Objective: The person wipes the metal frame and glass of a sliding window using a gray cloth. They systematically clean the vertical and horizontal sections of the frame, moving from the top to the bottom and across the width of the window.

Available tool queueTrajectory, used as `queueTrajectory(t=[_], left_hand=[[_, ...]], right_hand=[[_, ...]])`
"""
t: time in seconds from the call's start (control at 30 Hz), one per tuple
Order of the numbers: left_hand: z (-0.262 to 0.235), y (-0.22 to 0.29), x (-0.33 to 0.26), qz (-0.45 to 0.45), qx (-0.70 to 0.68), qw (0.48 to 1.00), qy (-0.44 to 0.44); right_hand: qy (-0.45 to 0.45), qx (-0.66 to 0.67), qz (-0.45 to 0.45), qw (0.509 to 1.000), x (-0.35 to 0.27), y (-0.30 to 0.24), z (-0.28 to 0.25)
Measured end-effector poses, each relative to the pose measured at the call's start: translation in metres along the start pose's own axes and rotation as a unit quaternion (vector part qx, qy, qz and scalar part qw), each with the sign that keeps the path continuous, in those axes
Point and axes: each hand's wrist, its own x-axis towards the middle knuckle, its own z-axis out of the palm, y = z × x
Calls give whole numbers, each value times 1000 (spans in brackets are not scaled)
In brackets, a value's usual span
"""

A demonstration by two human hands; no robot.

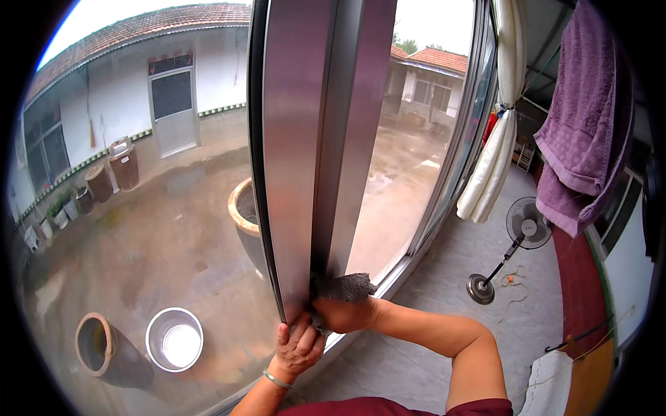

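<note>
A tall metal window frame [295, 152] with a dark rubber edge rises in front of me, a deep groove running down its face. In my right hand [340, 316] is a dark grey cloth [351, 286], bunched and pressed into the groove near the bottom of the frame. Part of the cloth hangs below the fingers. My left hand [300, 348], with a bracelet [277, 380] on its wrist, grips the frame's lower edge, thumb on the glass side and fingers on the near face. Its fingertips lie close beside the right hand.
A window track [388, 281] runs along the sill. Through the glass stand a metal basin [175, 340], a clay pot [94, 343] and a rimmed jar [244, 211]. Indoors are a standing fan [528, 225], a tied curtain [489, 184] and a hanging purple towel [579, 118].
</note>
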Motion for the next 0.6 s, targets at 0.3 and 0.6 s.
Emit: queueTrajectory(t=[0.3, 0.6], left_hand=[[-32, 5, 25, -69, -74, 992, -82], [-28, -4, 31, 19, 208, 960, -188]], right_hand=[[69, -258, -158, 951, 61, 34, -79], [123, -175, -105, 971, 86, 32, -97]])
